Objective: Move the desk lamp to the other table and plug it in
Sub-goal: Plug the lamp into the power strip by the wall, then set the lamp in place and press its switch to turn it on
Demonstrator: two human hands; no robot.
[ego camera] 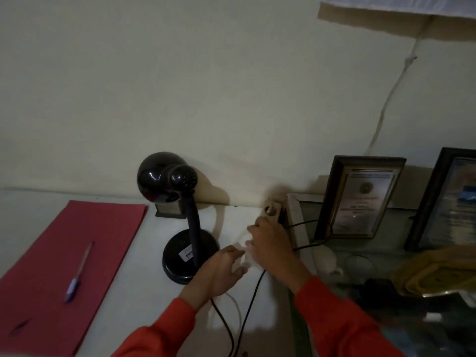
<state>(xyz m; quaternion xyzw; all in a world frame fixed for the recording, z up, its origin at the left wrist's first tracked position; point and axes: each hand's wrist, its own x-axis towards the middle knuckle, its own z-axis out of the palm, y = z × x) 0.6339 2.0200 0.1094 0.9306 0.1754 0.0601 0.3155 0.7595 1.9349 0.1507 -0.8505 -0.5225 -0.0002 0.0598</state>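
While the black desk lamp (180,215) stands upright on the white desk (123,300), close to the wall with its domed shade turned away from the camera, both hands work just to the right of its round base. That spot looks chosen for reach: the lamp sits near a beige power strip (270,211) that lies against the desk's right edge.

The right hand (273,247) lies over the near end of the strip, fingers curled down on it, seemingly to hold it steady; whether they pinch a plug underneath I cannot tell, because the hand hides it. The left hand (219,273) is beside it, fingers loosely spread around something small and white, probably a plug or adapter, though blur keeps that uncertain. Black cords (247,315) and a thin white one run from under the hands toward the near desk edge, which suggests the plugging step is under way.

Farther left, a red folder (77,266) with a pen (78,271) on it lies flat. To the right, on a lower glass-topped surface, two framed certificates (360,199) lean against the wall.
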